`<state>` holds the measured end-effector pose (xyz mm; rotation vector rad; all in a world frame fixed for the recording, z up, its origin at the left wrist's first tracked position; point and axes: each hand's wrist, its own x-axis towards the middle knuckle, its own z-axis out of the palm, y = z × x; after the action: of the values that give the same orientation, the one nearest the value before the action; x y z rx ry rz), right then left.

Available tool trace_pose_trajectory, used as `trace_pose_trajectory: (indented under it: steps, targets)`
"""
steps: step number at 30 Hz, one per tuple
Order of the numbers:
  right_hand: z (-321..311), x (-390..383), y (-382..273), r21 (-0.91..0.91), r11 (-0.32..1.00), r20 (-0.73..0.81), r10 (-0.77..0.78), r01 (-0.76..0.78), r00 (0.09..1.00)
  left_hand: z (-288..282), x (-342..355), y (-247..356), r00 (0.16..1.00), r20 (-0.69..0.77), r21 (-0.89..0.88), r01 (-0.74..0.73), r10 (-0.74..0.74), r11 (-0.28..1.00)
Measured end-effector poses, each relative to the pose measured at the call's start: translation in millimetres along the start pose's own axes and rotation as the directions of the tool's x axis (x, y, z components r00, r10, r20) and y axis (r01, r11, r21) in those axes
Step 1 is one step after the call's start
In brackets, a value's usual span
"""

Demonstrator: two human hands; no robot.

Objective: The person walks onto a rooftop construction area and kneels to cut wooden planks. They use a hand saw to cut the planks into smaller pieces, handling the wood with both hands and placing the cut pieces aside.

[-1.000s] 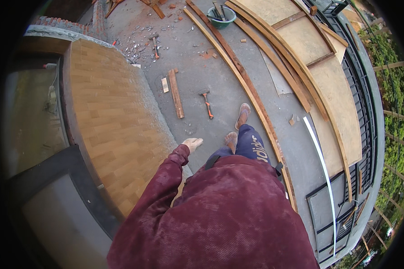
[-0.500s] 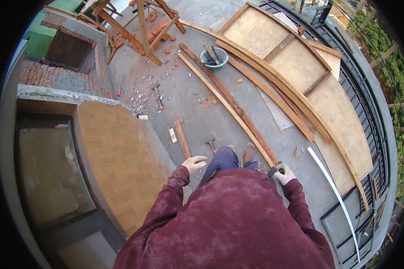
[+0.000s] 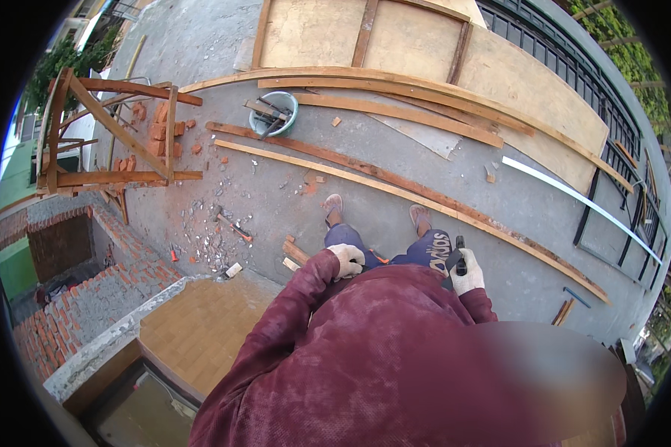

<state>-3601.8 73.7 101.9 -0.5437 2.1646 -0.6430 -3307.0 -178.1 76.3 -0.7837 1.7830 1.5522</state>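
One small black object (image 3: pixel 461 257), right of centre frame, long axis running up the frame: the right hand (image 3: pixel 467 279), nearer, is wrapped round it, thing jutting upper-left. Left hand (image 3: pixel 348 261), well apart leftward, fingers bent by the maroon top (image 3: pixel 365 343); holding anything? Can't tell.

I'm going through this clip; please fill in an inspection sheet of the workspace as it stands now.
Surface: grey concrete floor, dusty.
Job's things: dark object, kind unclear, in the right grip.
Clutter: hammer lying among rubble; basin holding tools; long planks on the floor.
Grippers: left grip, gloved, at the waist, contents unclear; right grip, gloved, closed around the dark object.
Cables: none clear enough to confirm.
Surroundings: black railing at upper right; wooden trestle and brick wall at left.
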Motion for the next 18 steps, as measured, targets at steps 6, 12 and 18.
trace_pose_trajectory:
  steps: [6, 12, 18]
  targets:
    - [62, -116, -107, 0.169, 0.977, -0.271, -0.078, 0.127, 0.959, -56, -12, -68, 0.961, 0.243, 0.184, -0.178, 0.13, 0.967]
    - [102, -171, -157, 0.03, 0.976, -0.233, -0.204, 0.217, 0.951, -50, 7, -103, 0.802, 0.594, 0.223, -0.085, -0.066, 0.971]
    - [135, -187, -155, 0.103, 0.985, -0.154, -0.122, 0.139, 0.981, -101, -74, -108, 0.839, 0.524, -0.067, -0.132, 0.147, 0.989]
